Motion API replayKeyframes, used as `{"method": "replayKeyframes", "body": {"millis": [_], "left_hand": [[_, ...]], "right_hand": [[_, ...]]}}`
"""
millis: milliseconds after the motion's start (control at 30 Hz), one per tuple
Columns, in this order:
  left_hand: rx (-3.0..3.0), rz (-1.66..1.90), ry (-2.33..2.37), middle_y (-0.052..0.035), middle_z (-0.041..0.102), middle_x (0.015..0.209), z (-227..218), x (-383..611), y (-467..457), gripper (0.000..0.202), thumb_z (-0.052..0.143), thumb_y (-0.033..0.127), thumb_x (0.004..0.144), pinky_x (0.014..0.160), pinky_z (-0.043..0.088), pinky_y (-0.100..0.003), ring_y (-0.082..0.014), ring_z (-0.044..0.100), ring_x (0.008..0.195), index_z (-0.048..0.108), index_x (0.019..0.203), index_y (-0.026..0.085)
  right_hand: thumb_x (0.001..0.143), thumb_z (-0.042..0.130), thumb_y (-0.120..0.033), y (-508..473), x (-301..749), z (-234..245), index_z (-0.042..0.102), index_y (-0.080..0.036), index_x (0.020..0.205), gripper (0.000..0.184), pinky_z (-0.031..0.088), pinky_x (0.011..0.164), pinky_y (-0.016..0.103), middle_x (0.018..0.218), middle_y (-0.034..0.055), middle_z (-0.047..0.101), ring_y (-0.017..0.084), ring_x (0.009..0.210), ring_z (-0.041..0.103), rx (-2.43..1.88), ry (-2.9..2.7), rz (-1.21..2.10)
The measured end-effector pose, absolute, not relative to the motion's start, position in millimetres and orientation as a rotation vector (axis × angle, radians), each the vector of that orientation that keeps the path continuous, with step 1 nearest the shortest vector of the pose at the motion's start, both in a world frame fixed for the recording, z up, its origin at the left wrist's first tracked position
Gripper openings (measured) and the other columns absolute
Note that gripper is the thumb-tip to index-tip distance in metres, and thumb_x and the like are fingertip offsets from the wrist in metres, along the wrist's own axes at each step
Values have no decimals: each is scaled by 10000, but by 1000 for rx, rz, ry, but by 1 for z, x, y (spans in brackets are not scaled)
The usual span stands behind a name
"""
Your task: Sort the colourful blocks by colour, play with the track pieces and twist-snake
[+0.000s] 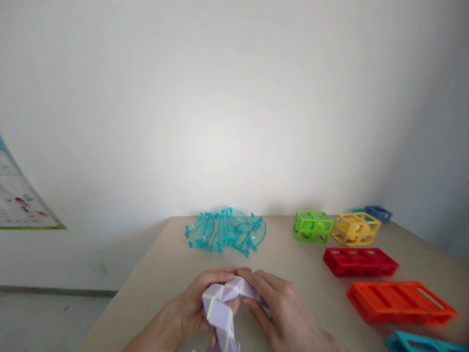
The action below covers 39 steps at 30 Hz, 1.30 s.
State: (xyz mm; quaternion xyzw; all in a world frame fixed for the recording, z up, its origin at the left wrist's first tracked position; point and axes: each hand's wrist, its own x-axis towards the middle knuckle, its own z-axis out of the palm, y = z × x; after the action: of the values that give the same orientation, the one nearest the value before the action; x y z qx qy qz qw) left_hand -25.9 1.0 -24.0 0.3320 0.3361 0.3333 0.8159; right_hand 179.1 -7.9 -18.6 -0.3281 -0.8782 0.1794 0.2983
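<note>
A lilac and white snake puzzle point(221, 315) made of jointed wedge pieces is held in both hands above the table, at the bottom middle of the head view. My left hand point(190, 303) is closed around its left part, with the thumb along the upper pieces. On the other side, my right hand point(280, 305) pinches the right end between thumb and fingers. One stretch of the puzzle hangs down toward the bottom edge of the picture, where it is cut off. Fingers hide some pieces at the right end.
Clear teal plastic parts point(227, 230) lie heaped at the table's back edge. Along the right stand a green frame block point(313, 226), a yellow one point(356, 229), a red one point(361, 262), an orange one point(401, 303) and a teal one point(421, 342). A dark blue piece point(379, 213) sits in the back corner.
</note>
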Motion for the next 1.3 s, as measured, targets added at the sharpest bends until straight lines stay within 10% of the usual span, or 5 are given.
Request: {"method": "replayKeyframes", "body": {"millis": [100, 267, 567, 900, 1300], "left_hand": [[651, 618, 684, -2, 494, 461, -34, -23, 9, 289, 588, 381, 797, 392, 276, -210, -100, 412, 377, 615, 669, 123], [663, 769, 691, -29, 603, 689, -38, -26, 13, 443, 644, 211, 750, 473, 327, -206, -128, 552, 547, 623, 1183, 121], [753, 520, 616, 5, 528, 558, -28, -22, 7, 233, 701, 158, 641, 397, 269, -203, -53, 408, 376, 677, 854, 66], [828, 317, 733, -17, 602, 627, -25, -34, 5, 481, 621, 132, 495, 407, 279, -200, -85, 461, 440, 673, 968, 66], [870, 529, 818, 1, 556, 502, -30, -27, 12, 460, 571, 317, 724, 304, 212, -180, -95, 402, 329, 633, 1115, 83]], "right_hand": [[980, 432, -256, -10, 177, -20, 494, -254, 1234, 262, 443, 787, 264, 1046, 47, 633, 181, 929, 615, -926, -2378, 499], [961, 400, -194, -8, 179, -24, 553, -204, 1043, 174, 425, 717, 302, 950, 60, 620, 209, 839, 603, -1154, -2369, 406], [828, 461, -115, -6, 186, -17, 558, -199, 1089, 291, 435, 824, 328, 1017, 81, 618, 221, 922, 569, -744, -2474, 627], [894, 509, -281, -9, 198, -27, 612, -191, 1073, 225, 458, 791, 298, 972, 79, 678, 201, 863, 617, -650, -2429, 852], [941, 472, -331, -7, 182, -14, 699, -225, 893, 255, 388, 697, 276, 832, 39, 701, 194, 794, 639, -1070, -2364, 684]]}}
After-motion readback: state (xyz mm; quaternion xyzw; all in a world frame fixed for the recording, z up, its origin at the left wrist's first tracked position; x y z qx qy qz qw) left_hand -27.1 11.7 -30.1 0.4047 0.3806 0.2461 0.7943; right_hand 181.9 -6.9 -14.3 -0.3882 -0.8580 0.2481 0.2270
